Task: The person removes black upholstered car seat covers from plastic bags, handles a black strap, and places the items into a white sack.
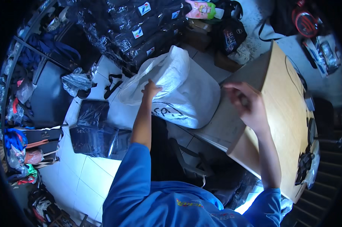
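Observation:
A large white woven sack [201, 90] with black handwriting on its side stands on the tiled floor in front of me. Its mouth gapes toward the upper left, and its contents are hidden from here. My left hand [152, 90] grips the near rim of that mouth, fingers closed on the sack. To the right of the sack, my right hand [246, 104] is raised in the air beside a wooden table. Its fingers are loosely bent and apart, slightly blurred, and I see nothing held in them.
The light wooden table [282, 113] fills the right side. Stacked black plastic-wrapped goods [121, 30] stand behind the sack. Dark wrapped packages [95, 138] lie on the floor at left, near crowded shelves. A dark chair frame [186, 153] is close below the sack.

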`<move>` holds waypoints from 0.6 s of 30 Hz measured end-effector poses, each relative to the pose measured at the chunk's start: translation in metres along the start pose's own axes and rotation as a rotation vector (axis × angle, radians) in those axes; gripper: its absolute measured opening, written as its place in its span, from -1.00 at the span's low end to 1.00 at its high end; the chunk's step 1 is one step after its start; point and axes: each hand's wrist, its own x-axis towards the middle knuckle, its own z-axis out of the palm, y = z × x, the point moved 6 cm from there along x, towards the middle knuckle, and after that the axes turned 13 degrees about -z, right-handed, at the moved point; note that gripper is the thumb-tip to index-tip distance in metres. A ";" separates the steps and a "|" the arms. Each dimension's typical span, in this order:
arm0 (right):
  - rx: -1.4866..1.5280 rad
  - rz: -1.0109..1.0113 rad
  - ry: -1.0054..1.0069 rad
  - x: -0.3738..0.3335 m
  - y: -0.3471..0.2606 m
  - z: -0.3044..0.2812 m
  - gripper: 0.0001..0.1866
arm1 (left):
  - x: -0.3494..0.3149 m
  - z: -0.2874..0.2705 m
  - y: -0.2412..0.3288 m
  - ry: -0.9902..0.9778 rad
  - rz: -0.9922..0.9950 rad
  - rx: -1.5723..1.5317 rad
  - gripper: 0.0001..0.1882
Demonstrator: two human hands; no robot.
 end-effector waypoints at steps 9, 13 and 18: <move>-0.428 -0.461 -0.663 0.052 0.038 0.145 -0.36 | -0.180 -0.027 0.085 -0.082 0.637 -0.164 -0.75; -0.582 -0.621 -1.014 0.023 0.049 0.160 -0.42 | -0.248 -0.050 0.094 -0.278 0.684 -0.157 -0.75; -0.823 -0.320 -1.363 0.004 0.064 0.114 -0.77 | -0.222 -0.072 0.078 -0.424 0.606 -0.344 -0.74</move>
